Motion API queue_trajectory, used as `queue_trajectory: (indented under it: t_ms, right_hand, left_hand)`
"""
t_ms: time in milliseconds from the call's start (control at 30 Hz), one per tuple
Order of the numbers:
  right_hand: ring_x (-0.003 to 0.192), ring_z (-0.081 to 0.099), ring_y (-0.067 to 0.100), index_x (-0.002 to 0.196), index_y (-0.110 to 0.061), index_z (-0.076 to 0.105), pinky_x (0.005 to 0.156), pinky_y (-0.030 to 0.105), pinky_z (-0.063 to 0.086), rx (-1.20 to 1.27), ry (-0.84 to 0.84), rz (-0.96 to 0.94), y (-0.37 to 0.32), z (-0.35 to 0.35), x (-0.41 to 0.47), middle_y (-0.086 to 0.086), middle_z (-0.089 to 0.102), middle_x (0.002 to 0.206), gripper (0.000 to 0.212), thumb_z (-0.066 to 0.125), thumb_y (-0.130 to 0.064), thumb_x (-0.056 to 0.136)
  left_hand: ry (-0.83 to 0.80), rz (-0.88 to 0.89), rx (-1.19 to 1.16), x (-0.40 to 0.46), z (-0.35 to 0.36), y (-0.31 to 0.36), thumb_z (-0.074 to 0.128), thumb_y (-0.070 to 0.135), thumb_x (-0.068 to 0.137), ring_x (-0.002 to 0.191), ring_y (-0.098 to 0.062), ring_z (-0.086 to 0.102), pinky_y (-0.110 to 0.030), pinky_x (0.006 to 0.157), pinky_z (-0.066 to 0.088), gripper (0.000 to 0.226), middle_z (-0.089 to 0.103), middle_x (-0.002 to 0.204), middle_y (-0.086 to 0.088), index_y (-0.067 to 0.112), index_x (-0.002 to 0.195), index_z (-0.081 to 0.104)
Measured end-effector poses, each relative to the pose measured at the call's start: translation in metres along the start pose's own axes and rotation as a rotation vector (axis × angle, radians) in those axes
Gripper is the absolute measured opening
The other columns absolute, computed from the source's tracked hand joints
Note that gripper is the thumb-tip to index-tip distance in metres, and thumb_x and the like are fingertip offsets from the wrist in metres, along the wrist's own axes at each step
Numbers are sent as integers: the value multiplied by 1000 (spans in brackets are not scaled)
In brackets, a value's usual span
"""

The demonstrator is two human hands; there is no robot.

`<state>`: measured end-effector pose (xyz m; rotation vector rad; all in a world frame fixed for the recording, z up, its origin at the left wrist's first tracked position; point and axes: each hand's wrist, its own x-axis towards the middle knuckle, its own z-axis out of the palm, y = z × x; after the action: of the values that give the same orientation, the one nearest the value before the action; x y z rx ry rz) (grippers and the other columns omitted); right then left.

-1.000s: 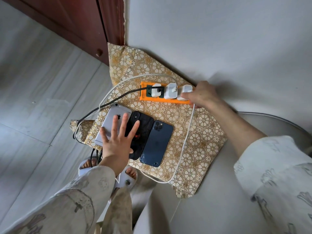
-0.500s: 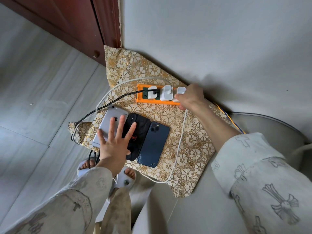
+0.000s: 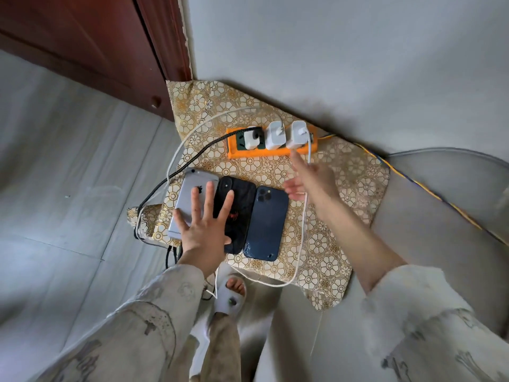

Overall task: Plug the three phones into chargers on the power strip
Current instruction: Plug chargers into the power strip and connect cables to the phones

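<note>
Three phones lie face down side by side on a gold patterned cloth [image 3: 325, 238]: a silver phone [image 3: 190, 194], a black phone [image 3: 242, 199] and a dark blue phone [image 3: 267, 224]. My left hand [image 3: 203, 224] rests flat with spread fingers on the silver and black phones. Behind them an orange power strip [image 3: 261, 153] carries three white chargers [image 3: 275, 135]. My right hand [image 3: 311, 177] hovers just in front of the strip with fingers extended, and a white cable [image 3: 303, 230] runs from the rightmost charger past its fingers.
A dark wooden door [image 3: 96, 45] stands at the back left and a white wall [image 3: 344, 56] rises behind the strip. A black cable [image 3: 198, 155] and another white cable loop to the left. My sandalled foot [image 3: 232, 293] is below the cloth.
My right hand has come off the rightmost charger and drawn back toward me, its fingers opening out. My left hand has stayed on the phones.
</note>
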<state>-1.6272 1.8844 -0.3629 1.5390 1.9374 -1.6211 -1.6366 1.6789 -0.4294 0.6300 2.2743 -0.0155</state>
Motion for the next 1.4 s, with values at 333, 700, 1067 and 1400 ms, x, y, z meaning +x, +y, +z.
queue_trajectory:
  t_ms: [333, 700, 1067, 1400]
  right_hand:
    - [76, 67, 9, 87, -9, 67, 81, 23, 49, 146, -21, 146, 156, 29, -108, 9, 72, 85, 18, 56, -23, 90]
    - [60, 69, 15, 95, 10, 63, 60, 28, 59, 283, -46, 43, 101, 9, -164, 11, 68, 70, 21, 53, -8, 90]
    - [101, 65, 25, 113, -3, 58, 92, 33, 50, 436, -124, -56, 33, -74, -263, 16, 66, 112, 34, 38, -26, 98]
    - [67, 59, -13, 114, -1, 59, 62, 7, 44, 23, -300, -238, 17, -79, -346, 12, 64, 111, 29, 48, -19, 94]
  left_hand:
    - [48, 96, 75, -11, -4, -4, 44, 38, 92, 139, -34, -24, -63, 110, 3, 80, -29, 152, -7, 34, 140, -20]
    - [-83, 429, -415, -123, 12, -4, 49, 9, 90, 140, -18, 25, -29, 113, 24, 51, 32, 149, -3, 18, 138, 36]
    - [-112, 271, -918, -215, -88, 50, 44, 12, 95, 68, -11, 67, -22, 66, 55, 18, 69, 76, -2, 8, 87, 60]
    - [-128, 180, -1779, -272, -243, 92, 39, 17, 97, 65, -19, 72, -28, 56, 59, 24, 74, 66, -7, 2, 87, 54]
